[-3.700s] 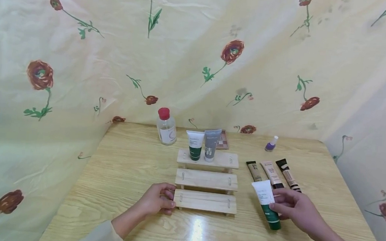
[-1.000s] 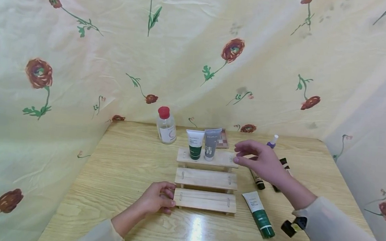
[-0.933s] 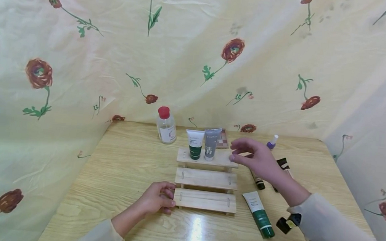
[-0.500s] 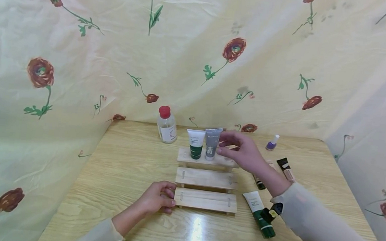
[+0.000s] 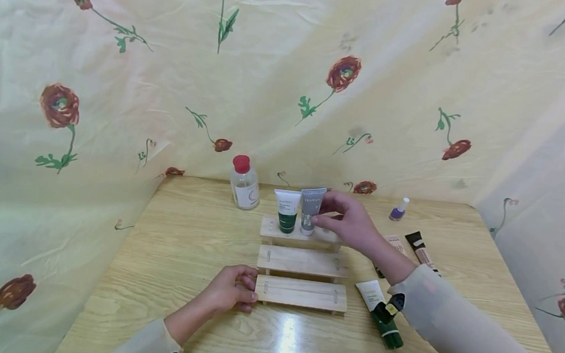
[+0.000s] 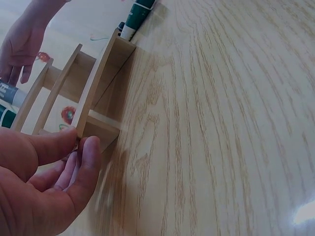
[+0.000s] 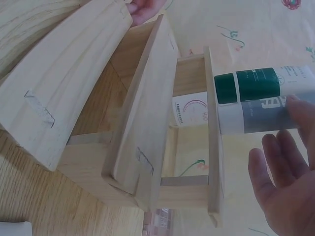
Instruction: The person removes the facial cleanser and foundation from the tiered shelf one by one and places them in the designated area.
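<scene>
A three-tier wooden display rack [image 5: 301, 293] stands on the table. My left hand [image 5: 229, 289] pinches the left end of its lowest board; in the left wrist view, thumb and index finger [image 6: 90, 152] meet at that board's corner. On the top tier a grey squeeze tube [image 5: 310, 210] stands cap-down, right beside a white-and-green tube [image 5: 287, 210]. My right hand [image 5: 349, 219] holds the grey tube at its right edge, thumb on the front and index finger behind. The right wrist view shows the other fingers [image 7: 275, 162] loosely bent below the grey tube [image 7: 268, 116].
Another white-and-green tube [image 5: 369, 290] lies right of the rack, partly under the right wrist's camera. Behind the right forearm lie a BB cream tube [image 5: 396, 243] and a black-ended tube [image 5: 422, 250]. A purple nail polish bottle [image 5: 397, 212] and a red-capped bottle [image 5: 246, 190] stand farther back.
My right hand has laid down the second white-and-green tube right of the rack, then moved left to the top tier and taken hold of the grey tube. My left hand stays put.
</scene>
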Demonstrator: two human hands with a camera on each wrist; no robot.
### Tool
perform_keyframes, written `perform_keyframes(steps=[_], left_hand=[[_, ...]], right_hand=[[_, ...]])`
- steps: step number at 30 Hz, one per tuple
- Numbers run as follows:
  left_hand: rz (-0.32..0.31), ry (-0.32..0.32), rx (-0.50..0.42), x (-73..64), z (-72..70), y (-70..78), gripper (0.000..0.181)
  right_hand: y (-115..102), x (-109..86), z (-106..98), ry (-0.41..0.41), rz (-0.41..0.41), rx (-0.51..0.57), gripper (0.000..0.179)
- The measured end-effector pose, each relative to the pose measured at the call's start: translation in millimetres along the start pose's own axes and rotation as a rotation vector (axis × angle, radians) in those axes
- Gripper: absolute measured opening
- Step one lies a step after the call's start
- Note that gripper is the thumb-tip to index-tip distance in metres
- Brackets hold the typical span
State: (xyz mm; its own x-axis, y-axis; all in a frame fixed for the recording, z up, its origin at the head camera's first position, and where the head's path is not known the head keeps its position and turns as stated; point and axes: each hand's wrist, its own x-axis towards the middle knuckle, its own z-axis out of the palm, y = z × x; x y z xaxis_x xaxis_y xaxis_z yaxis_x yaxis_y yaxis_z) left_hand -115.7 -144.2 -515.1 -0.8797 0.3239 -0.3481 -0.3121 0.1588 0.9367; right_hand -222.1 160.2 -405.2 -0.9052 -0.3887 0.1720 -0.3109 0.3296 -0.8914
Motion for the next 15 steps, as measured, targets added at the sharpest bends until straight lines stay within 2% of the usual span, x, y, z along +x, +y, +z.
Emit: perform_keyframes(steps=[9, 15], left_hand=[[0.003, 0.001, 0.001, -1.3, 1.3, 0.5, 0.055], [0.007, 0.002, 0.003, -1.0, 1.3, -0.4, 0.056]], right_hand=[[1.9, -0.2, 2.0, 0.009, 0.005, -0.009, 0.034], [-3.5, -6.0, -6.6, 0.043, 0.04, -0.047, 0.034]])
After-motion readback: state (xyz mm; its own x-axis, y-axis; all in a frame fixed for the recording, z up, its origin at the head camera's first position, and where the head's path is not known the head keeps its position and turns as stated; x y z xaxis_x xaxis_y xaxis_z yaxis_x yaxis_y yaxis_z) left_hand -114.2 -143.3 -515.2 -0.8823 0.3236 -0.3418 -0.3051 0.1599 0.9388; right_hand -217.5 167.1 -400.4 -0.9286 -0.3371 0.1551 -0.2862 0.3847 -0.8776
